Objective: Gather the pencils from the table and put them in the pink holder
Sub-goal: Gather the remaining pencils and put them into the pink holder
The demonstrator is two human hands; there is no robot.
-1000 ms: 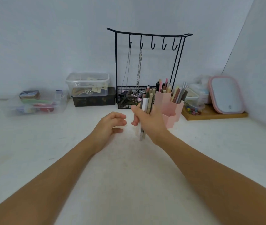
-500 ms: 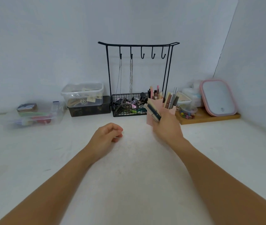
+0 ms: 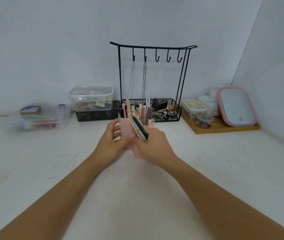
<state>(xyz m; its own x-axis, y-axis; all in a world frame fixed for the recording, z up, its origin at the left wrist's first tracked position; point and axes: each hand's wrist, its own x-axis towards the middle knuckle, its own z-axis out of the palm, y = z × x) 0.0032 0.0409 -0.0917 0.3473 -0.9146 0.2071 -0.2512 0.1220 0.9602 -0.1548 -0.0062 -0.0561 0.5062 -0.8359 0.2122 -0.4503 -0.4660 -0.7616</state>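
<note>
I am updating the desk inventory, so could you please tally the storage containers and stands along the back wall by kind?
Clear plastic tubs: 3
Dark box under one tub: 1
Black wire hook stand with basket: 1
Wooden tray: 1
Pink-rimmed case on the tray: 1
Total: 7
More small containers behind the tray are too blurred to count.

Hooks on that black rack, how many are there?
5, in a row under the top bar of the black rack: the two leftmost hooks hold hanging chains, the other three are bare.
</note>
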